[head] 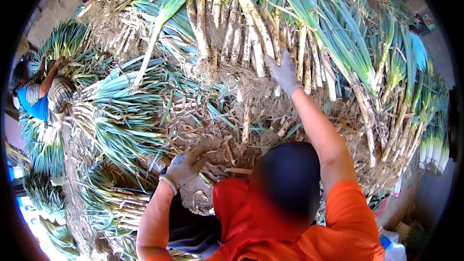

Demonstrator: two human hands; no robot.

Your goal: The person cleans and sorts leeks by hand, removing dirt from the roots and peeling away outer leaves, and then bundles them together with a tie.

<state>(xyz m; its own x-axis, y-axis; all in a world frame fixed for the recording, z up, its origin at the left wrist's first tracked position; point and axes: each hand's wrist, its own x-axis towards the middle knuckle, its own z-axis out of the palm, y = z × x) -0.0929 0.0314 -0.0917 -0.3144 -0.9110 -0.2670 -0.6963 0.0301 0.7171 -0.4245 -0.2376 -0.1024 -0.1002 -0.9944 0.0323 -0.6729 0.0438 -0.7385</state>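
Note:
My right hand (284, 72), in a pale glove, reaches over a heap of leeks and touches the root-end part of the soil-marked white leek stalks (259, 40). Its thumb and fingers are spread, and no firm grip shows. My left hand (185, 168), in a dirty pale glove, is loosely curled above the littered ground near my knee; whether its fingers hold anything cannot be seen. Green-leaved leeks (125, 105) lie left of it. One thin leek (150, 47) lies slanting across the heap, its white end pointing down.
Dry roots (250, 83) hang along the heap's near edge. Peeled leaf scraps (188, 128) litter the soil. More leeks (398, 116) lean at the right. A person in a blue top (34, 98) sits at the left; others are partly visible at the far edges. Leek stalks (125, 203) lie at lower left.

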